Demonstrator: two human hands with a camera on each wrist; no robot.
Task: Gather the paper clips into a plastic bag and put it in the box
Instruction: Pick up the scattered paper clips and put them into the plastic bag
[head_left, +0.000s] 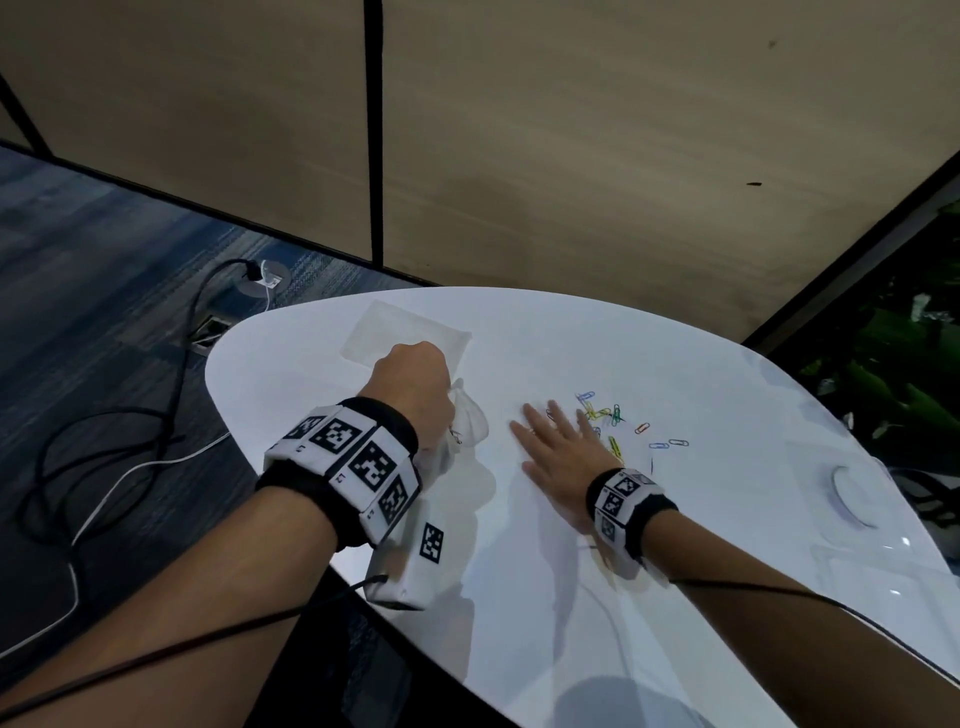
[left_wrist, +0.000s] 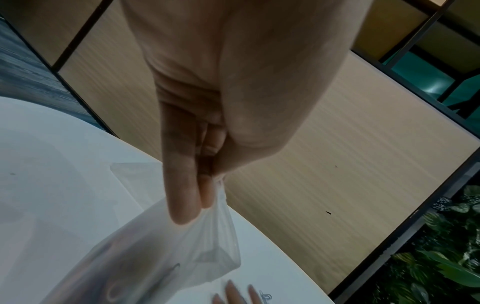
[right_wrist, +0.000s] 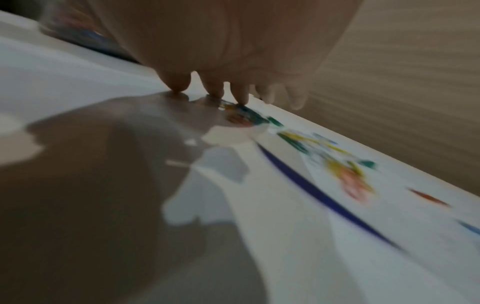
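The left hand (head_left: 413, 387) is closed in a fist, its fingers (left_wrist: 182, 185) and thumb pinching the gathered top of a thin, translucent plastic bag (left_wrist: 182, 253); the bag hangs crumpled below the fist, just above the counter (head_left: 519, 597), and at least one paper clip shows faintly through its film in the left wrist view. The right hand (head_left: 558, 452) lies flat and open on the counter, fingers straight and spread, with its fingertips (right_wrist: 240, 93) touching the glossy white surface at the near edge of the loose paper clips (head_left: 613, 415). These clips are small bent-wire pieces coated in blue, yellow, green and orange, scattered flat in a loose patch immediately beyond and to the right of the right hand, well apart from the bag; the right wrist view shows them only as blurred colour streaks. The counter is smooth, reflective and rounded in outline. Farther back, behind the left hand, sits a shallow, rectangular, clear plastic box (head_left: 410, 332); its contents cannot be made out. Towards the right end of the counter is a round white disc (head_left: 852, 499) set in the surface.
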